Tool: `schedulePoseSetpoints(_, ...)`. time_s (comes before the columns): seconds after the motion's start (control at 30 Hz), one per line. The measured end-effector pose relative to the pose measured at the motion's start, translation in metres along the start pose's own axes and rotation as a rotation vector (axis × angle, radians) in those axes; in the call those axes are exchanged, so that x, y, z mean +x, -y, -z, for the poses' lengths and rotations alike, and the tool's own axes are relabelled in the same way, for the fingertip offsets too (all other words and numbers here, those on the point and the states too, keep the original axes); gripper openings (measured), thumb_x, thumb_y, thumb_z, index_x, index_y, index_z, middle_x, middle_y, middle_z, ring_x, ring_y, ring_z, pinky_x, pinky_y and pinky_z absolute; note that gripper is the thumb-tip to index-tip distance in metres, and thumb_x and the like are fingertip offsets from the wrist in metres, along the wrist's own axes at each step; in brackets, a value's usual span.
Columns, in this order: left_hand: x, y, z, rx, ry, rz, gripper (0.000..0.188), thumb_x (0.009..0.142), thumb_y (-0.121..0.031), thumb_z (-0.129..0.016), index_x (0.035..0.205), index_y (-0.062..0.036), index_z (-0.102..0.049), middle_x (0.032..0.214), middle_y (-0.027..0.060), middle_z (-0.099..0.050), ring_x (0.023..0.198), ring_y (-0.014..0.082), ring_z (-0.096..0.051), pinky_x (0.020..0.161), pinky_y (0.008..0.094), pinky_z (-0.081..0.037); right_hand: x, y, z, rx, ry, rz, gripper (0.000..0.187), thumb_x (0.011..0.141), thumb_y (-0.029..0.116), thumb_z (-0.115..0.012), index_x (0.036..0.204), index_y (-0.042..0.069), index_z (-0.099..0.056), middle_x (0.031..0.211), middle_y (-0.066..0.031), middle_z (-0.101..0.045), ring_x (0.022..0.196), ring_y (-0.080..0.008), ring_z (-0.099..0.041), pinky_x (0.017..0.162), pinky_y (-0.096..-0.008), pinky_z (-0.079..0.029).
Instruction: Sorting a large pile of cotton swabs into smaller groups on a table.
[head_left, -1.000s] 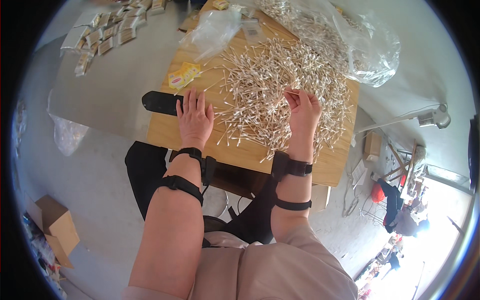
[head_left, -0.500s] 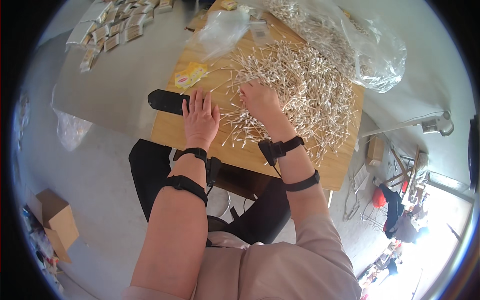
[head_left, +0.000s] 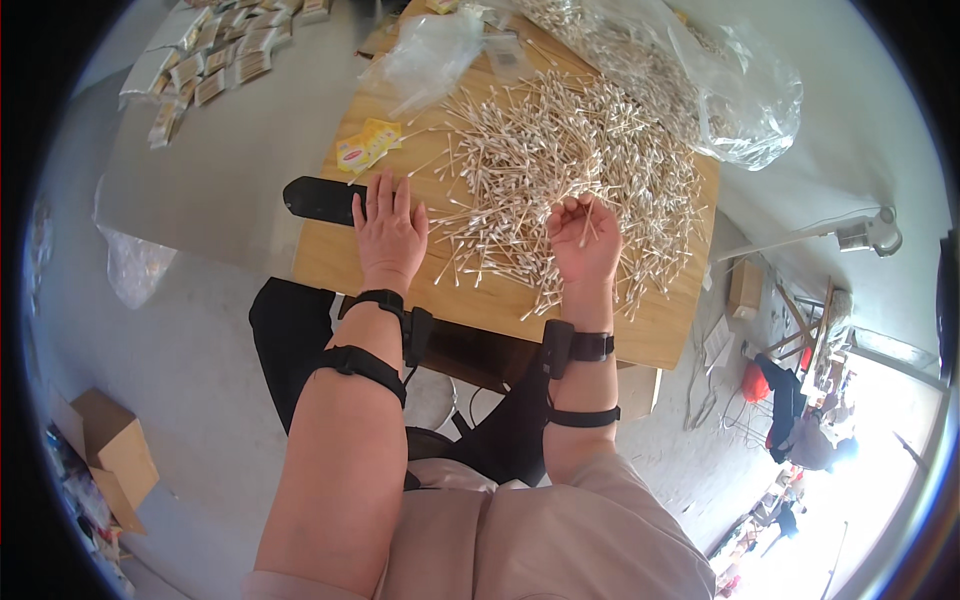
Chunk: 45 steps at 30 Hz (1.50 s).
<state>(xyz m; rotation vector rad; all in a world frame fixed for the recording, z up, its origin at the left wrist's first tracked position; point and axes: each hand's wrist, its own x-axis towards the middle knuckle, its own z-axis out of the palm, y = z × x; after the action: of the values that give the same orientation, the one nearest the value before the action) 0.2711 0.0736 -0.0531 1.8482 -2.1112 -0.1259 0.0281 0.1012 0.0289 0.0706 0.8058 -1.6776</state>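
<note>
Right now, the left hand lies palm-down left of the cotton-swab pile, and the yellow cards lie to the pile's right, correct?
Not quite: the head view shows the yellow cards left of the cotton-swab pile, not right. The left hand does lie palm-down left of it.

1 open cardboard box point(head_left: 122, 455) on floor point(head_left: 205, 390), lower left; 1 white lamp point(head_left: 868, 236), right.
</note>
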Motion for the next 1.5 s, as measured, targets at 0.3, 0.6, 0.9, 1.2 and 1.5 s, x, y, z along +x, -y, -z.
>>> schedulePoseSetpoints(0.3, 0.000, -0.001, 0.003, 0.014, 0.023, 0.000, 0.046, 0.092, -0.032, -0.050, 0.134, -0.0103, -0.049, 0.147, 0.0092, -0.037, 0.139, 0.0258, -0.029, 0.113, 0.0489, -0.020, -0.046, -0.015, 0.016, -0.689, 0.158, -0.157, 0.016, 0.099, 0.020, -0.049, 0.100, 0.006, -0.056, 0.068, 0.0003, -0.050, 0.055, -0.0068, -0.045, 0.047, -0.0192, -0.034)
schedulePoseSetpoints(0.6, -0.001, -0.001, 0.002, 0.021, -0.004, -0.020, 0.047, 0.092, -0.032, -0.051, 0.133, -0.0103, -0.048, 0.146, 0.0101, -0.038, 0.137, 0.0270, -0.032, 0.112, 0.0499, -0.022, -0.107, -0.118, 0.098, -1.390, 0.705, -0.894, 0.021, 0.092, 0.022, -0.057, 0.103, 0.003, -0.058, 0.073, -0.0041, -0.058, 0.064, -0.0148, -0.056, 0.059, -0.0297, -0.047)
schedulePoseSetpoints(0.9, -0.002, 0.008, 0.005, 0.035, 0.014, 0.007, 0.046, 0.092, -0.032, -0.050, 0.133, -0.0109, -0.048, 0.146, 0.0100, -0.038, 0.137, 0.0268, -0.032, 0.113, 0.0496, -0.021, -0.118, -0.093, 0.056, -1.809, 0.865, -0.287, 0.026, 0.087, 0.024, -0.060, 0.103, 0.003, -0.063, 0.091, -0.0166, -0.066, 0.091, -0.0334, -0.064, 0.078, -0.0427, -0.050)
schedulePoseSetpoints(1.2, 0.002, -0.002, 0.005, 0.001, 0.033, 0.004, 0.046, 0.093, -0.032, -0.049, 0.134, -0.0108, -0.048, 0.146, 0.0098, -0.037, 0.138, 0.0265, -0.030, 0.113, 0.0492, -0.020, 0.008, -0.047, -0.016, -1.955, 0.261, 1.012, 0.009, 0.075, 0.012, -0.071, 0.080, 0.009, -0.064, 0.081, -0.0083, -0.056, 0.081, -0.0296, -0.058, 0.070, -0.0412, -0.048)
schedulePoseSetpoints(1.5, -0.001, -0.002, 0.003, -0.026, 0.016, 0.005, 0.047, 0.092, -0.032, -0.050, 0.134, -0.0100, -0.048, 0.146, 0.0100, -0.037, 0.138, 0.0264, -0.031, 0.113, 0.0496, -0.020, 0.022, -0.055, -0.023, -2.247, 0.278, 0.931, 0.013, 0.074, 0.017, -0.072, 0.074, 0.008, -0.062, 0.089, -0.0100, -0.057, 0.092, -0.0291, -0.058, 0.077, -0.0409, -0.049)
